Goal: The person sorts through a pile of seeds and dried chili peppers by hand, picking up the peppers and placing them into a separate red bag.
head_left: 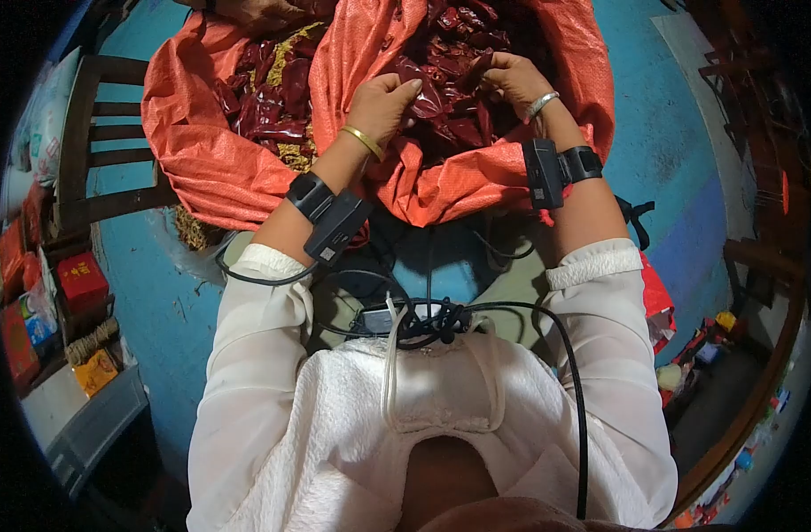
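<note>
An orange woven sack lies open on the floor in front of me, full of dried red chillies. My left hand has its fingers closed on one dried chilli at the sack's inner fold. My right hand reaches into the pile and pinches another chilli. Both wrists carry bangles and black strapped devices with cables running to my chest.
A second open orange sack with chillies and yellow seeds lies to the left. A wooden chair stands at the left, with boxes and packets below it. Another person's hand shows at the top. The floor is blue.
</note>
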A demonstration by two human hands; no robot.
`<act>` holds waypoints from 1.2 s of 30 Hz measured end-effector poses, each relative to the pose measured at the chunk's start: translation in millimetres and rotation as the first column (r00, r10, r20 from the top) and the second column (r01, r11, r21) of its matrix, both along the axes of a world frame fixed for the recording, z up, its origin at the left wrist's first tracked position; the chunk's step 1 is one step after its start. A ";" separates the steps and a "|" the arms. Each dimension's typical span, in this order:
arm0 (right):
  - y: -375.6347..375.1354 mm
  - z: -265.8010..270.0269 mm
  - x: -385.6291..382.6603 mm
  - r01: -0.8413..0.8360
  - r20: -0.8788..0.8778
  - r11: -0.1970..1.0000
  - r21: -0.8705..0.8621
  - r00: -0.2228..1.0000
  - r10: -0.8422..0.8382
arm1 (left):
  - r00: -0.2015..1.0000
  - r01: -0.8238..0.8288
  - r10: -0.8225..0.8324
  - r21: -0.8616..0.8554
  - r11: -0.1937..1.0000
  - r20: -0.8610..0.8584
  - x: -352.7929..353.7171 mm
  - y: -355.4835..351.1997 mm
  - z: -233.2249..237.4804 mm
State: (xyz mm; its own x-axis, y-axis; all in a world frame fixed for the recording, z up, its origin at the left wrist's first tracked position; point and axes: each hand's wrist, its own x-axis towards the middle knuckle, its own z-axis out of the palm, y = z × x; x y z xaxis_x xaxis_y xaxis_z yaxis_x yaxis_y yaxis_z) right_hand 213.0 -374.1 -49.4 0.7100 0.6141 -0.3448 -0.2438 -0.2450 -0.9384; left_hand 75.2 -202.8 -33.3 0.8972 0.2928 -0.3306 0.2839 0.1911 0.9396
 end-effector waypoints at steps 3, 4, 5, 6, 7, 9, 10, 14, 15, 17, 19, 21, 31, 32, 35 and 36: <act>0.6 -4.2 0.2 -0.014 0.027 1.000 -0.020 1.000 0.014 | 1.000 0.021 -0.021 0.009 1.000 0.019 -0.9 -0.1 1.2; -0.6 -8.2 1.9 -0.014 0.026 1.000 -0.020 1.000 0.014 | 1.000 0.020 -0.020 0.010 1.000 0.019 -1.4 -1.3 2.8; -1.5 -13.0 4.9 -0.036 0.089 0.997 -0.073 0.995 0.043 | 0.998 0.039 -0.041 0.039 0.999 0.057 -2.0 -2.4 5.1; 1.3 -11.3 5.0 -0.059 0.149 0.991 -0.124 0.986 0.077 | 0.994 0.052 -0.058 0.073 0.996 0.093 -2.9 -1.6 7.9; 3.0 -9.8 3.8 -0.067 0.147 0.991 -0.116 0.986 0.084 | 0.995 0.044 -0.051 0.081 0.996 0.090 -3.0 1.2 8.0; 3.8 -5.5 0.2 -0.018 0.057 0.993 -0.117 0.998 0.025 | 0.969 0.008 -0.082 0.305 0.952 0.232 -1.8 5.4 12.5; 3.6 -7.0 1.2 -0.023 0.058 0.991 -0.128 0.998 0.030 | 0.964 -0.031 -0.033 0.233 0.972 0.265 -4.0 4.4 25.5; 6.1 -12.8 3.7 -0.045 0.249 0.970 -0.238 0.963 0.106 | 0.917 -0.223 0.126 0.226 0.948 0.378 -3.7 36.2 38.2; 7.8 -12.0 1.0 -0.034 0.242 0.972 -0.232 0.966 0.092 | 0.896 -0.307 0.182 0.270 0.912 0.405 -6.0 43.6 46.7; 10.0 -11.9 -0.4 -0.023 0.235 0.975 -0.222 0.969 0.076 | 0.855 -0.371 0.218 0.259 0.892 0.471 -4.3 73.6 42.6; 11.0 -11.9 -0.3 -0.037 0.275 0.951 -0.308 0.953 0.126 | 0.881 -0.380 0.187 0.416 0.826 0.434 -13.9 86.3 62.4; 11.8 -9.0 -3.1 -0.028 0.309 0.939 -0.342 0.941 0.140 | 0.862 -0.412 0.188 0.433 0.802 0.471 -15.4 107.3 58.4; 13.3 2.8 -9.8 -0.029 0.355 0.925 -0.379 0.919 0.174 | 0.979 -0.090 0.186 0.994 0.054 0.078 -25.2 118.1 71.7; 12.7 1.8 -8.7 -0.027 0.354 0.925 -0.379 0.919 0.173 | 0.975 -0.028 0.223 0.999 0.020 0.023 -25.0 117.3 71.9; 11.5 -10.3 -1.5 -0.043 0.345 0.929 -0.367 0.921 0.179 | 0.967 0.028 0.255 0.999 -0.031 -0.019 -25.3 110.1 74.3; 13.0 -15.5 1.0 -0.046 0.399 0.931 -0.363 0.895 0.200 | 0.967 0.019 0.253 0.999 -0.051 -0.006 -24.5 107.1 74.2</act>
State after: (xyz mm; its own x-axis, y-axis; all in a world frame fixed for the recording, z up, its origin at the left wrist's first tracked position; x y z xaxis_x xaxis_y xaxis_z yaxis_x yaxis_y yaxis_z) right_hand 213.9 -361.0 -64.9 0.7601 0.6077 -0.2301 0.2091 -0.5640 -0.7988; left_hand 50.6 -95.7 41.0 0.7901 0.5315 0.3053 0.5156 -0.8456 0.1381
